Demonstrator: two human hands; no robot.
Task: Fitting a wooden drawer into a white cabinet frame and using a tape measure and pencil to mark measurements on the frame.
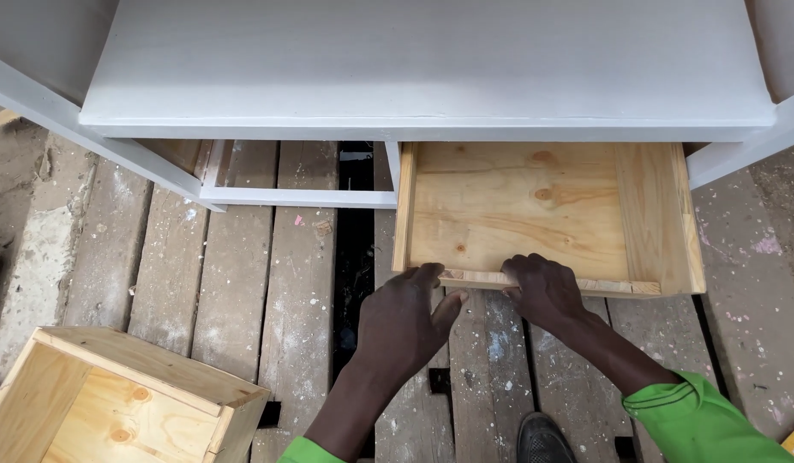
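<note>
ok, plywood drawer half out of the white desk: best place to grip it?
Probably the front edge of the drawer, from the open near side. It sticks out past the white desk, and its front wall is low with no handle. Both the left hand and the right hand already hook their fingers over it.
</note>
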